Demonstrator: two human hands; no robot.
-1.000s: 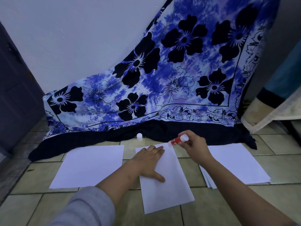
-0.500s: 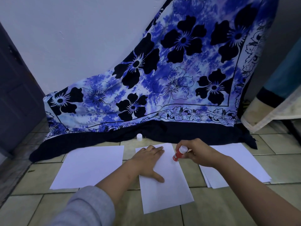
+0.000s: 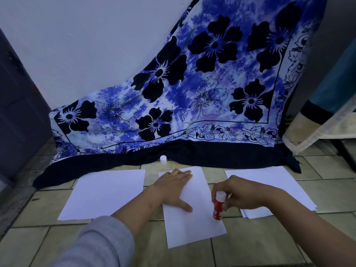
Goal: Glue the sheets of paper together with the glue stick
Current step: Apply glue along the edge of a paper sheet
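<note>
A white middle sheet lies on the tiled floor in front of me. My left hand presses flat on its upper left part, fingers straight. My right hand grips a red glue stick with a white end, held nearly upright, its lower tip touching the sheet's right edge. A single white left sheet lies beside it. On the right lies a small stack of white sheets, partly hidden by my right hand and forearm.
The glue stick's white cap stands on the floor just beyond the middle sheet, at the hem of a blue flowered cloth draped against the wall. A dark door is at the left, and furniture with a curtain at the right.
My right hand has drawn the glue stick from the middle sheet's top right corner down along its right edge toward me. My left hand has stayed pressed on the sheet.
</note>
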